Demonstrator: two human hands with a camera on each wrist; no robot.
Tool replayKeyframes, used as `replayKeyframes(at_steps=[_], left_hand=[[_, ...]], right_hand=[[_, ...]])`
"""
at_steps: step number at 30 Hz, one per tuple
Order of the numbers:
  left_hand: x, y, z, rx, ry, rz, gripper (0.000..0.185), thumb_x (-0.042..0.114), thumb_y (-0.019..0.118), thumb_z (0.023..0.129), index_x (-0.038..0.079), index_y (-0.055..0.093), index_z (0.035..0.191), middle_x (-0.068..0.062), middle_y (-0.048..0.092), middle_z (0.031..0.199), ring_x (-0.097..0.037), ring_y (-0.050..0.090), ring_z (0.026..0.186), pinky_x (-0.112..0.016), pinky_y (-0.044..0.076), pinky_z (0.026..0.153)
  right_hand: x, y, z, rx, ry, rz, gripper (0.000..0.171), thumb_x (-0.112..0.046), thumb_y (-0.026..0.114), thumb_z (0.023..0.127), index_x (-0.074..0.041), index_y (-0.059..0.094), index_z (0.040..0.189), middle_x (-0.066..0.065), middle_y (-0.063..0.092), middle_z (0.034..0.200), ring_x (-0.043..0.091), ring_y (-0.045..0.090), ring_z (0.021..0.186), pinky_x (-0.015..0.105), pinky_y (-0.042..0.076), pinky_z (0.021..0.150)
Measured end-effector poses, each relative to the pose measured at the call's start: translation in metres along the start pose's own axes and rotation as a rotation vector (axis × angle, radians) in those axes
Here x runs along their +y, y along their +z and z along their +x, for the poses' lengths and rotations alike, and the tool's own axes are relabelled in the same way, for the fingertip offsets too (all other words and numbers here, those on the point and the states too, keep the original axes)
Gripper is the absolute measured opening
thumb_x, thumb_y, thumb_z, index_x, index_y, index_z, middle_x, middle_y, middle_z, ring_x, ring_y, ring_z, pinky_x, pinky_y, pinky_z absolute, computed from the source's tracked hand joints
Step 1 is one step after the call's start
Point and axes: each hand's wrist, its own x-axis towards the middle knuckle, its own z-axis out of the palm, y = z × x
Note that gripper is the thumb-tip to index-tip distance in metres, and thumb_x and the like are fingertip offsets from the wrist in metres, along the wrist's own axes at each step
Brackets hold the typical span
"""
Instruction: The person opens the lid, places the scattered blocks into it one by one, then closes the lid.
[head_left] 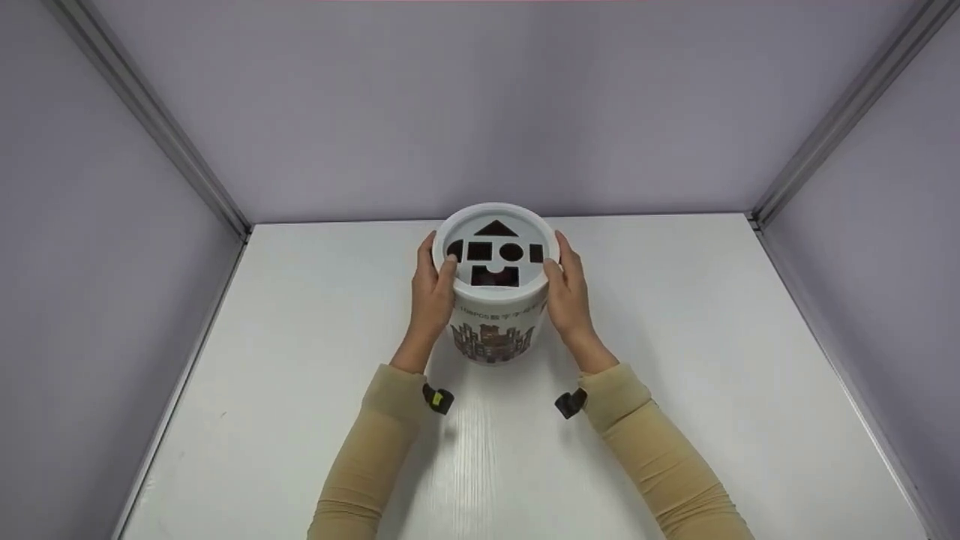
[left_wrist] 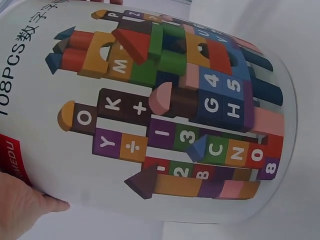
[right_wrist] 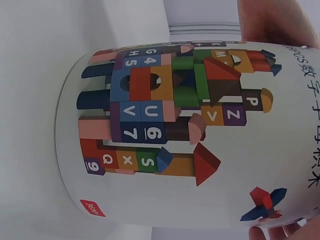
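Between the two hands stands a white round toy-block bucket (head_left: 491, 315), its side printed with colourful letter and number blocks. Its white lid (head_left: 459, 279) has several dark shape cutouts, among them a triangle, a square and a circle. The left hand (head_left: 433, 294) grips the bucket's left side near the top, thumb at the lid rim. On the opposite side the right hand (head_left: 568, 296) holds it the same way, thumb on the rim. In the left wrist view the printed wall (left_wrist: 210, 115) fills most of the picture. Fingers (right_wrist: 272, 232) curve round the wall in the right wrist view.
The bucket is at the back middle of a white table (head_left: 315, 315), close to the pale back panel (head_left: 360, 112). Grey side panels with metal corner posts (head_left: 161, 120) enclose the table. Small dark wrist cameras (head_left: 571, 403) sit at both tan sleeves (head_left: 652, 435).
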Motion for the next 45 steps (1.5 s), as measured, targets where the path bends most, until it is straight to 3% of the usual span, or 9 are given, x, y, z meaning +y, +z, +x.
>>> replayKeyframes(at_steps=[8, 13, 19, 23, 29, 34, 38, 45], left_hand=[[-0.008, 0.003, -0.003, 0.011, 0.049, 0.023, 0.056, 0.022, 0.044, 0.103, -0.001, 0.023, 0.150, -0.017, 0.039, 0.148, -0.028, 0.042, 0.134, -0.038, 0.036, 0.112], [-0.010, 0.006, -0.006, 0.013, 0.077, 0.046, 0.057, 0.015, 0.041, 0.101, -0.003, 0.019, 0.150, -0.020, 0.036, 0.150, -0.027, 0.039, 0.136, -0.036, 0.033, 0.113], [-0.012, 0.004, -0.007, -0.049, 0.118, 0.000, 0.059, 0.017, 0.043, 0.103, -0.001, 0.016, 0.152, -0.019, 0.036, 0.147, -0.030, 0.044, 0.132, -0.039, 0.044, 0.105], [-0.010, -0.003, -0.003, -0.063, 0.100, 0.104, 0.067, 0.022, 0.049, 0.098, 0.003, 0.018, 0.154, -0.016, 0.038, 0.147, -0.028, 0.044, 0.131, -0.039, 0.043, 0.106], [-0.002, -0.012, 0.003, -0.088, 0.044, 0.298, 0.074, 0.028, 0.057, 0.090, 0.006, 0.027, 0.154, -0.014, 0.043, 0.145, -0.023, 0.043, 0.131, -0.040, 0.037, 0.110], [0.002, -0.016, 0.005, -0.152, -0.009, 0.293, 0.086, 0.036, 0.066, 0.086, 0.007, 0.023, 0.155, -0.014, 0.039, 0.148, -0.025, 0.041, 0.133, -0.044, 0.036, 0.110], [0.003, -0.016, 0.003, -0.187, -0.038, 0.278, 0.100, 0.044, 0.074, 0.081, 0.008, 0.019, 0.156, -0.011, 0.035, 0.150, -0.023, 0.038, 0.135, -0.045, 0.034, 0.112], [0.001, -0.016, 0.000, -0.199, -0.034, 0.228, 0.113, 0.049, 0.081, 0.073, 0.010, 0.015, 0.157, -0.008, 0.033, 0.151, -0.021, 0.037, 0.135, -0.044, 0.034, 0.111]], right_hand=[[0.005, -0.002, 0.003, -0.019, -0.007, -0.005, 0.053, -0.028, 0.033, 0.106, -0.015, 0.024, 0.157, 0.010, 0.032, 0.150, 0.022, 0.035, 0.134, 0.043, 0.028, 0.115], [0.009, -0.004, 0.006, -0.018, -0.035, 0.001, 0.052, -0.026, 0.033, 0.107, -0.012, 0.026, 0.156, 0.011, 0.032, 0.150, 0.023, 0.033, 0.136, 0.043, 0.026, 0.116], [0.009, -0.005, 0.007, -0.024, -0.048, -0.009, 0.052, -0.025, 0.030, 0.106, -0.009, 0.025, 0.155, 0.014, 0.032, 0.148, 0.026, 0.032, 0.137, 0.044, 0.024, 0.116], [0.005, -0.010, 0.013, -0.053, -0.043, -0.037, 0.054, -0.020, 0.032, 0.103, -0.009, 0.025, 0.156, 0.016, 0.034, 0.145, 0.026, 0.039, 0.130, 0.044, 0.031, 0.112], [0.001, -0.018, 0.026, -0.080, -0.048, -0.168, 0.056, -0.016, 0.040, 0.096, -0.014, 0.038, 0.152, 0.017, 0.047, 0.130, 0.027, 0.048, 0.103, 0.043, 0.044, 0.092], [0.004, -0.020, 0.028, -0.106, -0.049, -0.199, 0.055, -0.019, 0.043, 0.097, -0.019, 0.038, 0.152, 0.014, 0.047, 0.136, 0.025, 0.050, 0.107, 0.042, 0.048, 0.088], [0.007, -0.021, 0.025, -0.126, -0.038, -0.155, 0.053, -0.022, 0.044, 0.100, -0.021, 0.036, 0.153, 0.012, 0.040, 0.147, 0.026, 0.053, 0.114, 0.043, 0.052, 0.089], [0.013, -0.027, 0.022, -0.213, 0.033, -0.070, 0.058, -0.037, 0.050, 0.100, -0.035, 0.028, 0.154, 0.005, 0.038, 0.153, 0.026, 0.055, 0.118, 0.046, 0.051, 0.091]])
